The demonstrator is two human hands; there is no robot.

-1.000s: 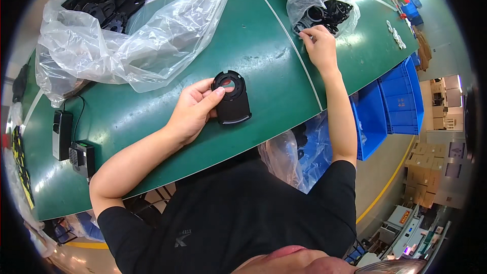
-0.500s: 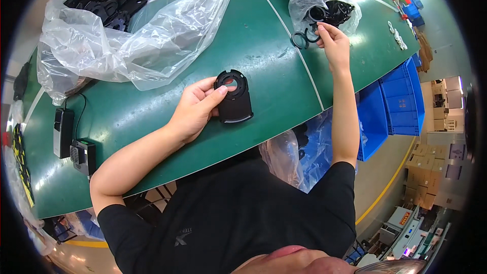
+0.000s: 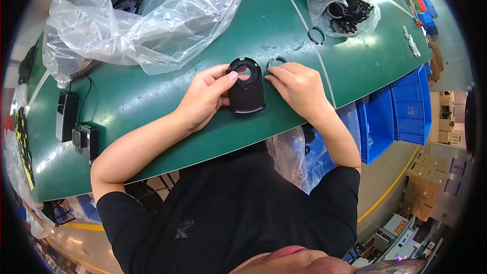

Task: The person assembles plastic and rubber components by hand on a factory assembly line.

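Observation:
A black plastic part (image 3: 246,94) with a round hole near its far end lies flat on the green table (image 3: 167,96). My left hand (image 3: 205,96) rests on its left side, thumb tip at the hole's rim. My right hand (image 3: 297,89) is just to the right of the part, fingers pinching a thin black ring (image 3: 275,61) that lies against the table beside the hole.
A big clear bag (image 3: 137,15) of black parts fills the far left. A smaller bag of black rings (image 3: 345,5) sits far right, one loose ring (image 3: 316,35) near it. Two small black devices (image 3: 76,127) lie at the left. Blue bins (image 3: 401,106) stand beyond the table's right edge.
My right hand came back from the ring bag at the far right with a ring and now sits beside the black part. My left hand stayed on the part.

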